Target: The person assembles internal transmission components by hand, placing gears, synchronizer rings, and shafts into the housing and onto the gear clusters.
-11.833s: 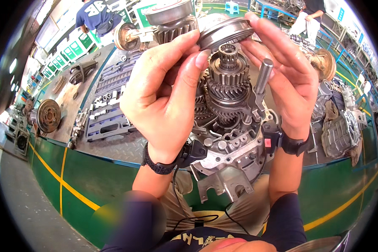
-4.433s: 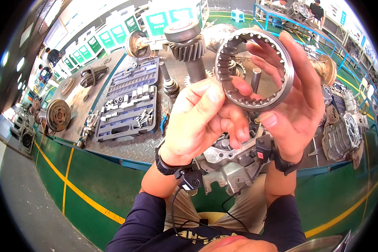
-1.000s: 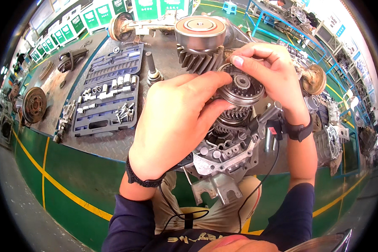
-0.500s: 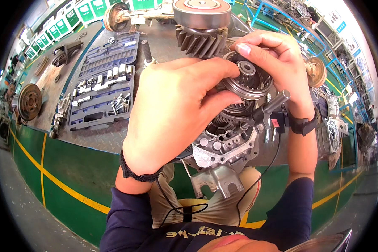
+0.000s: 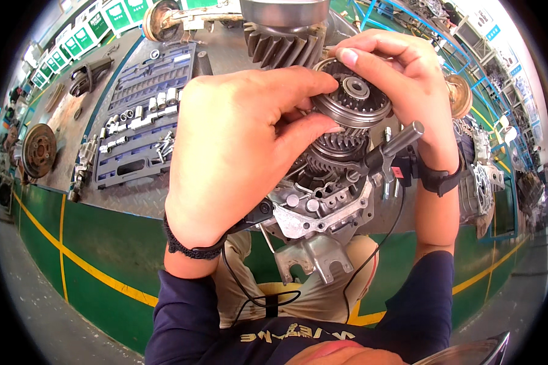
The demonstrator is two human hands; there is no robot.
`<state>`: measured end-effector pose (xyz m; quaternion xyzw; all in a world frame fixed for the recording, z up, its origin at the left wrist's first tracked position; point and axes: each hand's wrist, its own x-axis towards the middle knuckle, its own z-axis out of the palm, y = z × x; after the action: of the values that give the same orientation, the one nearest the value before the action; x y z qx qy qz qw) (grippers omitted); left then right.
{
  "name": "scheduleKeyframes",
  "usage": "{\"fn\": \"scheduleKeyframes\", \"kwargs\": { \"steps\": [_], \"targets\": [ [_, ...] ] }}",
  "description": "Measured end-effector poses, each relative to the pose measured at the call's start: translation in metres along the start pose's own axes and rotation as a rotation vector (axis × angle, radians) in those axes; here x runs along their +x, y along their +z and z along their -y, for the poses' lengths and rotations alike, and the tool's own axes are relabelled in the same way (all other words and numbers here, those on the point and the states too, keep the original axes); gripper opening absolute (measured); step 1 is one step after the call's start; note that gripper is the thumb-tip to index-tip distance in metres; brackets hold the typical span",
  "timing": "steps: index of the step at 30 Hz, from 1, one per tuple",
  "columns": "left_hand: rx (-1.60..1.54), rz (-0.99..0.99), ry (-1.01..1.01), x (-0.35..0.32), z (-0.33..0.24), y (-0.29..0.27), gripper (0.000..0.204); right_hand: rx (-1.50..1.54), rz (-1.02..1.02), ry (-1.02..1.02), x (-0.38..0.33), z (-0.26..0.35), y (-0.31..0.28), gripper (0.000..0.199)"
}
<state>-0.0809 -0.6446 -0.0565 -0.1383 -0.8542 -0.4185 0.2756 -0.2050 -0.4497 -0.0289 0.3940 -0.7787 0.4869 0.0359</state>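
Both my hands grip a ribbed metal synchronizer sleeve [image 5: 358, 118] around the toothed shaft end [image 5: 354, 89] of an opened gearbox. My left hand [image 5: 225, 140] pinches its left side, index finger on the top rim and thumb lower down. From the far right, my right hand [image 5: 405, 82] holds the rim with its thumb on top; its other fingertips are partly hidden. Below the sleeve sits a stack of gears [image 5: 341, 146] above the gearbox housing [image 5: 316, 218]. A shift rod [image 5: 403, 140] slants up near my right wrist.
A large helical gear [image 5: 283, 48] stands just beyond my hands. To the left lies an open blue socket case [image 5: 125, 173] with sockets and bits. A rusty brake drum [image 5: 39, 149] is farther left. Metal castings [image 5: 478, 188] lie at right. A black cable [image 5: 386, 237] hangs by the gearbox.
The sleeve, shaft and large gear appear slightly higher in the picture, and more gear teeth show under the sleeve. My left hand has shifted a little left; both hands keep their hold.
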Motion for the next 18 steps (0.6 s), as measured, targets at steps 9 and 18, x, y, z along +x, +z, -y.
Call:
{"fn": "scheduleKeyframes", "kwargs": {
  "steps": [9,18],
  "targets": [
    [-0.054,0.021,-0.015,0.001,0.0,0.004,0.032,0.14,-0.011,0.028,-0.006,-0.006,-0.001,0.018],
    [-0.049,-0.017,0.001,0.0,-0.003,0.006,0.031,0.084,0.061,-0.056,0.0,0.002,-0.003,0.02]
  ]
}}
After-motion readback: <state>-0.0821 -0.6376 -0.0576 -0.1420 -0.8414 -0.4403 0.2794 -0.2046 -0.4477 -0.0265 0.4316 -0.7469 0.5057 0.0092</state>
